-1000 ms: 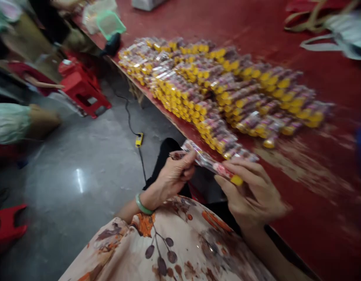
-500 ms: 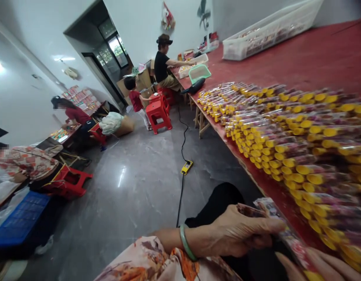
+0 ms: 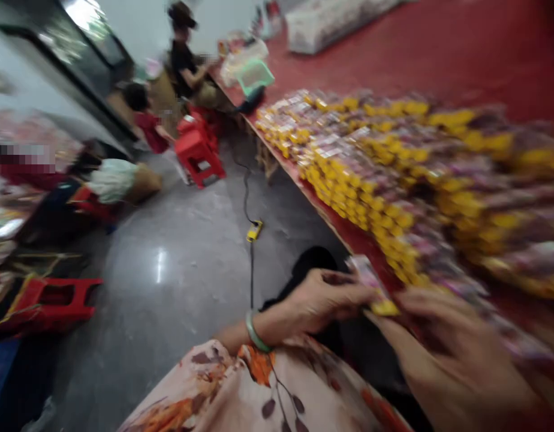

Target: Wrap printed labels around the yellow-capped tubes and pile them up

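- The floral garment [image 3: 223, 384] is seen nearest, with a pale green bangle [image 3: 258, 332] worn on the left wrist.
- The wrapped packet [image 3: 373, 282], clear-skinned with a yellow end, is held up just beside the bench edge; its upper part is gripped between the thumb and fingers of the left hand [image 3: 337, 297].
- The yellow end is met by the fingertips of the right hand [image 3: 396, 306], which is bent and blurred; whether it is closed on the packet cannot be told.
- A dark-clad knee [image 3: 315, 264] is placed below the bench edge, behind the left wrist.
- The red bench [image 3: 443, 66] is largely taken up by piled packets [image 3: 349, 186], yellow ends mostly turned toward the near edge; the right hand's side is crowded by them.
- A narrow red margin is left between the pile and the edge, and a wider red surface is seen beyond the pile.
- Grey floor [image 3: 169, 246] is spread left of the bench, crossed by a black cord [image 3: 252, 276] joined to a yellow power strip [image 3: 254, 231].
- The floor is bordered by a red stool [image 3: 56, 300] at the left and stacked red stools [image 3: 198, 150] farther off.
- A green basket [image 3: 255, 76] and a long white crate [image 3: 322, 30] are set on the bench farther away, and a person in black [image 3: 184, 66] is seated at its far end.
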A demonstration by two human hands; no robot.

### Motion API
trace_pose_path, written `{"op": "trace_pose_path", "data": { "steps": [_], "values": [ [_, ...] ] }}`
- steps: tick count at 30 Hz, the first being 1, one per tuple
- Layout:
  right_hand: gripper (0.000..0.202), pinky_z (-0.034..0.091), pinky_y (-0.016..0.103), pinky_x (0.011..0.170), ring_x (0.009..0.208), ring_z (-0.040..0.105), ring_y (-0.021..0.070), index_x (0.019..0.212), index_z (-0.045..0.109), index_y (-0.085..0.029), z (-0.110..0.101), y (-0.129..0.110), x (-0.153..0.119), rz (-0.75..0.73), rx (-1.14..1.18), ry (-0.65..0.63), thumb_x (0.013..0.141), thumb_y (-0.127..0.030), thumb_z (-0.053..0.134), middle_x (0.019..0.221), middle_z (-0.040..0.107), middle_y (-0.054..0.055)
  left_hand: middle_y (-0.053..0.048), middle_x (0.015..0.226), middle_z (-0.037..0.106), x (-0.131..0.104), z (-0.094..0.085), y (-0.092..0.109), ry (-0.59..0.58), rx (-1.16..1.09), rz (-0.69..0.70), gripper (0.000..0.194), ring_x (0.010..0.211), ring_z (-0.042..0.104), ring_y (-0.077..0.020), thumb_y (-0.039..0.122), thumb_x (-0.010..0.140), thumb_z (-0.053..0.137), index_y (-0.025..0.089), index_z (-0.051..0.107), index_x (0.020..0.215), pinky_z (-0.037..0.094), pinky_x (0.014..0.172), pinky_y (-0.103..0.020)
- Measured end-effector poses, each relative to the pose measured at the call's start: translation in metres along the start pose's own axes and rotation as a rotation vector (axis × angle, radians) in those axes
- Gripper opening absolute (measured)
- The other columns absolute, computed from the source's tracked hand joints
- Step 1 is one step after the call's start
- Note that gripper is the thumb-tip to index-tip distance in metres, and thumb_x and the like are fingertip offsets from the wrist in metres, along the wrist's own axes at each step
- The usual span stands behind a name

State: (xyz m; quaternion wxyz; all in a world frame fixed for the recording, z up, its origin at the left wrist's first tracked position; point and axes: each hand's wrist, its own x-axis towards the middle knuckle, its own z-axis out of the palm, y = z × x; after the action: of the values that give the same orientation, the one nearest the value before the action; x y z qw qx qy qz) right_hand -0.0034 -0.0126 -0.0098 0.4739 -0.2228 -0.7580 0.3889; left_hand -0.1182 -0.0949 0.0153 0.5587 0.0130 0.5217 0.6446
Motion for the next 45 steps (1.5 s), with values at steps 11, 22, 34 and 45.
{"op": "trace_pose_path", "data": {
  "steps": [11,22,34,45],
  "values": [
    [0.016,0.054,0.031,0.068,0.078,0.063,0.0163,0.093,0.066,-0.022,-0.01,-0.008,0.008,-0.034,0.05,0.004,0.079,-0.017,0.068,0.087,0.066,0.002,0.003,0.053,0.046,0.016,-0.001,0.008,-0.199,0.082,0.079,0.04,0.042,0.027,-0.0006,0.045,0.057,0.083,0.01,0.067,0.067,0.017,0.037,-0.016],
    [0.023,0.056,0.027,0.063,0.074,0.065,0.0148,0.092,0.068,-0.021,-0.018,-0.002,-0.001,-0.119,-0.004,0.198,0.076,-0.005,0.065,0.085,0.066,0.002,0.002,0.053,0.047,0.024,0.016,0.0,-0.259,0.164,0.056,0.042,0.044,0.029,-0.0021,0.045,0.055,0.084,0.009,0.071,0.07,0.02,0.039,-0.017],
    [0.02,0.053,0.026,0.057,0.071,0.064,0.0158,0.088,0.065,-0.016,-0.018,0.002,-0.006,-0.178,-0.182,0.262,0.075,-0.001,0.063,0.084,0.065,0.006,0.003,0.053,0.047,0.021,0.031,-0.004,-0.19,0.155,0.028,0.039,0.044,0.029,-0.0017,0.042,0.054,0.085,0.009,0.069,0.069,0.024,0.04,-0.017],
    [0.022,0.052,0.029,0.057,0.074,0.063,0.0176,0.09,0.065,-0.015,-0.022,0.001,-0.017,-0.173,-0.219,0.273,0.076,0.001,0.062,0.086,0.064,0.008,0.003,0.054,0.048,0.018,0.034,-0.01,-0.204,0.151,0.045,0.039,0.044,0.03,-0.0018,0.042,0.055,0.085,0.01,0.068,0.069,0.024,0.041,-0.017]
  ]
}}
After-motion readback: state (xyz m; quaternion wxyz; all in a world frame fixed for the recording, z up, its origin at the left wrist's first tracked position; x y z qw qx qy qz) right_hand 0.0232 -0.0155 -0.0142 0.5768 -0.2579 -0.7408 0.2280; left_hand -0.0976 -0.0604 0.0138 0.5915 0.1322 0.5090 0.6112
